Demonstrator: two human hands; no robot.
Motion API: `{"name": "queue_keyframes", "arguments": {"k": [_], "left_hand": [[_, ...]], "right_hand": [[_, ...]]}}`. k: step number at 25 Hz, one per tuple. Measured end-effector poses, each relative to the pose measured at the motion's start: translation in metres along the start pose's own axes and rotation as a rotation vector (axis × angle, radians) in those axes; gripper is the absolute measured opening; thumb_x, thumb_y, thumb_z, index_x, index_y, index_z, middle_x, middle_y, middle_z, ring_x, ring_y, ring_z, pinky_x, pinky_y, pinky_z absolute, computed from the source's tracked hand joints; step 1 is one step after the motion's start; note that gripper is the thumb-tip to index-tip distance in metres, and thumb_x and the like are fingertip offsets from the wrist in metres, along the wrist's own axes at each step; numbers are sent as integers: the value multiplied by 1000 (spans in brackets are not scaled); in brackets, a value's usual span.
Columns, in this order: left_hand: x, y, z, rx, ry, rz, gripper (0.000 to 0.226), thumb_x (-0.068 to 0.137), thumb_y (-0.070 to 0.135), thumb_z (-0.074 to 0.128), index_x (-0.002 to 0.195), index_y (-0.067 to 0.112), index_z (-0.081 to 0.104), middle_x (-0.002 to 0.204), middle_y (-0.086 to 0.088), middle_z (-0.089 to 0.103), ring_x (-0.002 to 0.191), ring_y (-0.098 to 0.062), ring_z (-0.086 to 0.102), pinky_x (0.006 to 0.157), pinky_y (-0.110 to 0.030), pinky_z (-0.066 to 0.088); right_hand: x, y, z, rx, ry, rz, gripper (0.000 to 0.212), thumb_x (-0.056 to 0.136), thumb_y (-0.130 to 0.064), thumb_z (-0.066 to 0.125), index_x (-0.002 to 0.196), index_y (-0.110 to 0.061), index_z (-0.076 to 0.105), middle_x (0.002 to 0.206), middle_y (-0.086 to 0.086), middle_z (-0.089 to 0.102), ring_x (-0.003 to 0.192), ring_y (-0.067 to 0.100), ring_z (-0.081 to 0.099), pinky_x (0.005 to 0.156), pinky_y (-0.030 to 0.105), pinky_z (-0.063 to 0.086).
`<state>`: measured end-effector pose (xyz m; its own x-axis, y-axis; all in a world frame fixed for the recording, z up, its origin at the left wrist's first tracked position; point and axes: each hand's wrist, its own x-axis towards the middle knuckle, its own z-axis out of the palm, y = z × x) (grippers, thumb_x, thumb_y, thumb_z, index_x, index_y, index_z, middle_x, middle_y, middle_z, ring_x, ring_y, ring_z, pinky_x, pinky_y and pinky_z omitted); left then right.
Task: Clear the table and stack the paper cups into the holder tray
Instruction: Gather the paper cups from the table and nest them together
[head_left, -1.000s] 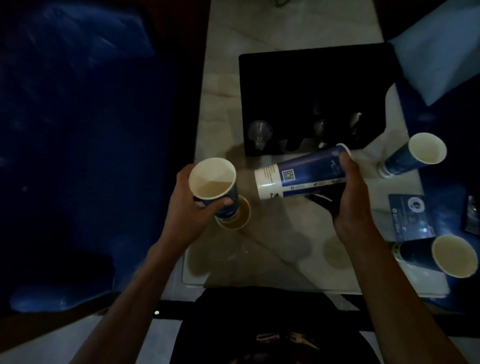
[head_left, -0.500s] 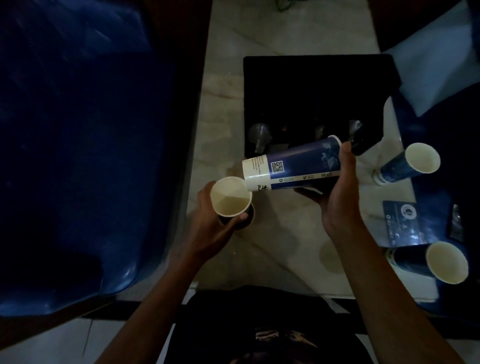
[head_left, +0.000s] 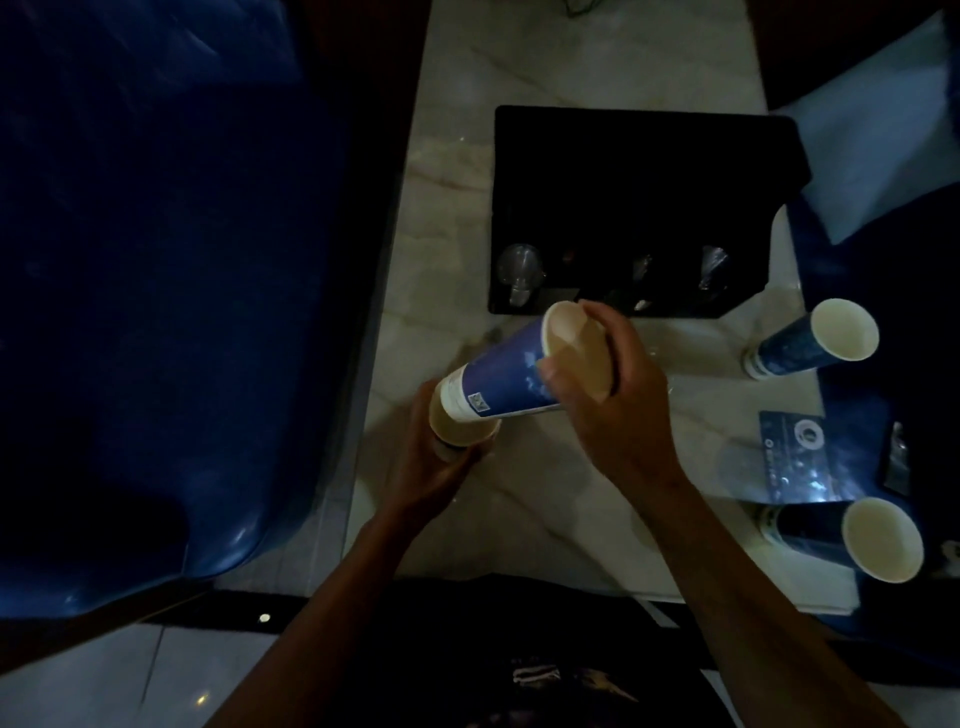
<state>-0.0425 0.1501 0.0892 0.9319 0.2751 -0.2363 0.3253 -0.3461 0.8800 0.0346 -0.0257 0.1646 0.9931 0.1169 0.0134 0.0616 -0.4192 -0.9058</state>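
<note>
My right hand grips the rim end of a tall blue paper cup stack, tilted with its white base pointing down-left. That base sits in the mouth of a cup held by my left hand at the table's left edge. The black holder tray lies just beyond on the marble table. Two more blue cups stand at the right: one near the tray, one at the near corner.
A large blue seat fills the left side, close to the table edge. Clear plastic items sit in the tray's front slots. A blue printed card lies between the two right cups. A pale blue cushion is at the far right.
My right hand swung the stack's base down and left into the cup in my left hand. My left hand lowered slightly toward the table's left edge.
</note>
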Motion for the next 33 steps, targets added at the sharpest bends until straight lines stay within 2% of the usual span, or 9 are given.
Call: {"name": "queue_keyframes", "arguments": {"k": [2,4,6,9,12,18,24,28,33], "left_hand": [[11,2,8,-29,-81,-206,67,76,14,79,134,9,47,116,1,58,107,-3,53,83,1,42],[32,-11,13,-85,-82,-534,38,85,17,70,116,-1,58,94,-21,59,104,-19,60,89,-19,47],[55,-4,10,96,-162,-820,31,90,23,63,108,-2,60,87,-33,54,104,-31,62,93,-38,48],[5,-46,4,17,-86,-196,58,83,27,72,135,19,48,116,-8,63,115,-10,59,97,-28,48],[-7,-50,15,-209,-54,-29,65,83,26,73,139,24,42,134,4,57,122,-12,57,97,-35,51],[-22,-67,33,-280,-83,-82,56,76,23,66,124,-4,56,114,-14,68,106,-27,67,89,-55,53],[-44,-60,35,-363,-82,-90,69,74,14,73,134,-5,45,124,-14,63,114,-24,62,94,-34,52],[-55,-66,37,-296,-72,-91,71,73,14,79,137,11,48,132,-10,60,121,-25,59,101,-41,50],[-65,-66,37,-216,-165,-111,81,77,3,79,145,14,38,139,5,55,124,-5,56,99,-24,50]], "right_hand": [[-5,-2,7,-59,-40,-19,79,74,-58,66,142,-23,43,129,-15,51,112,-3,55,88,20,53],[-8,0,13,-115,-76,-30,84,73,-61,68,144,-25,40,131,-16,49,115,3,55,92,28,54],[-12,1,16,-186,-99,-52,84,72,-64,67,143,-29,40,129,-19,47,116,5,54,94,29,52],[-17,-3,21,-251,-140,-69,85,68,-63,70,142,-33,41,128,-22,47,117,3,51,93,23,48],[-25,-5,28,-329,-181,-102,88,66,-63,73,142,-28,45,134,-11,54,120,7,51,94,23,46],[-44,6,43,-477,-151,-295,85,67,-62,75,133,-11,57,127,4,62,117,21,58,94,35,51],[-68,32,53,-601,-228,-212,87,68,-71,69,137,-21,51,127,-1,61,118,18,55,96,35,50],[-78,48,57,-654,-272,-172,85,69,-73,66,135,-22,51,126,0,60,119,19,54,97,36,49],[-94,62,62,-663,-339,-72,87,69,-73,60,139,-23,45,129,3,56,117,22,56,91,38,52]]}}
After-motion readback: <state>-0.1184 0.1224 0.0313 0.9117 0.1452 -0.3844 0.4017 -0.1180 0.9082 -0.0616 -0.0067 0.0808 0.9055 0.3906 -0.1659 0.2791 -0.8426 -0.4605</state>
